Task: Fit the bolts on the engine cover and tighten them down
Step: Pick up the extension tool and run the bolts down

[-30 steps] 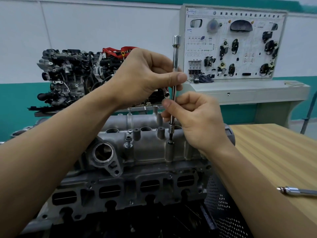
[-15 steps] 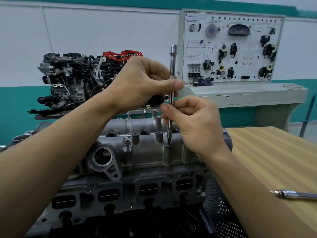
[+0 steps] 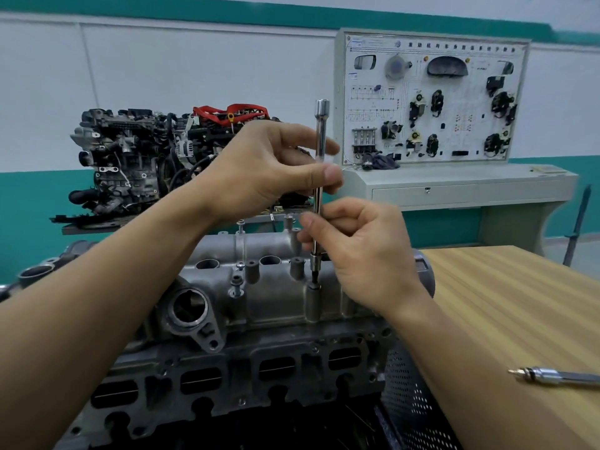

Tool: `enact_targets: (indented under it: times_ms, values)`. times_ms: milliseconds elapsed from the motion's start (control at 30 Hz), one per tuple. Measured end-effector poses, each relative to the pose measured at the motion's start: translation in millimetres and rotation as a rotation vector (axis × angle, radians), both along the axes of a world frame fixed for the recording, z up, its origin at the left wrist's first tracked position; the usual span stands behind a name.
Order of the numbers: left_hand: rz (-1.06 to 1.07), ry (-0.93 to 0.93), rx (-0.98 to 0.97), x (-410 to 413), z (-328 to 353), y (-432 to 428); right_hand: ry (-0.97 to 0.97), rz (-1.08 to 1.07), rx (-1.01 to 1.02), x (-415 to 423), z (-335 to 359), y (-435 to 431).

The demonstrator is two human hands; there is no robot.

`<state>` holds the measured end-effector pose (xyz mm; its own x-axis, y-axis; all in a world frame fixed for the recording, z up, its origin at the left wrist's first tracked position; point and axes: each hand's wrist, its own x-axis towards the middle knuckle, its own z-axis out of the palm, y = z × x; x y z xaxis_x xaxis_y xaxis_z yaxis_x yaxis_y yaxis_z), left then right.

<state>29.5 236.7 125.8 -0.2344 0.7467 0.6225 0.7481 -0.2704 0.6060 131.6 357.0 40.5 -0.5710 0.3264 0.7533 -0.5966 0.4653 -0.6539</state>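
Note:
A grey cast engine cover [image 3: 272, 297] lies on the engine in front of me. A long chrome extension bar [image 3: 321, 125] stands upright, its socket tip set on a bolt [image 3: 314, 285] in a boss of the cover. My left hand [image 3: 259, 170] pinches the bar's upper part between thumb and fingers. My right hand [image 3: 363, 254] grips its lower part just above the socket. Another bolt [image 3: 236, 282] stands partly out of the cover to the left.
A wooden table [image 3: 506, 306] stands to the right with a chrome tool handle [image 3: 558, 375] on it. Behind are a second engine [image 3: 156, 157] on a stand and a white training board [image 3: 431, 99] on a console.
My left thumb and fingers have shifted along the bar, as in twisting it. The view has tilted slightly, so everything sits lower in frame. The bar stays on the same bolt.

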Motion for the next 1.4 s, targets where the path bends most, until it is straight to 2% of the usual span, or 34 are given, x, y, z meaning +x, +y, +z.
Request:
enact_targets:
  times_ms: [100,200,333,467,567,700,800,1000,1267,1400]
  values:
    - [0.03,0.026,0.1,-0.3,-0.8,1.3,0.068,-0.095,-0.017,0.9,-2.0,-5.3]
    - [-0.018,0.045,0.051,0.5,-1.5,2.0,0.1,-0.154,-0.012,1.0,-2.9,-6.5]
    - [-0.049,0.0,0.009,-0.3,-0.4,-0.5,0.035,-0.08,0.005,0.7,-1.1,1.3]
    - [-0.068,-0.136,0.035,7.7,1.4,3.5,-0.008,-0.032,0.038,3.8,3.0,3.5]
    - [-0.022,-0.154,0.118,17.0,11.6,5.8,0.006,-0.022,0.05,9.2,22.1,-0.3]
    - [0.047,-0.108,0.21,17.8,28.1,-11.9,-0.05,0.116,0.033,9.6,47.4,-16.3]
    - [0.103,-0.064,0.245,13.0,24.0,-31.4,-0.124,0.134,0.086,-0.7,44.8,-32.8]
    - [0.179,-0.075,0.259,2.6,8.2,-55.2,-0.197,0.207,0.049,-17.0,29.0,-53.8]
    - [0.219,-0.155,0.297,5.3,-1.3,-58.8,-0.188,0.197,0.054,-21.4,26.7,-51.2]
    - [0.321,-0.051,0.306,6.2,-4.0,-60.9,-0.129,0.111,-0.009,-25.4,28.4,-54.0]
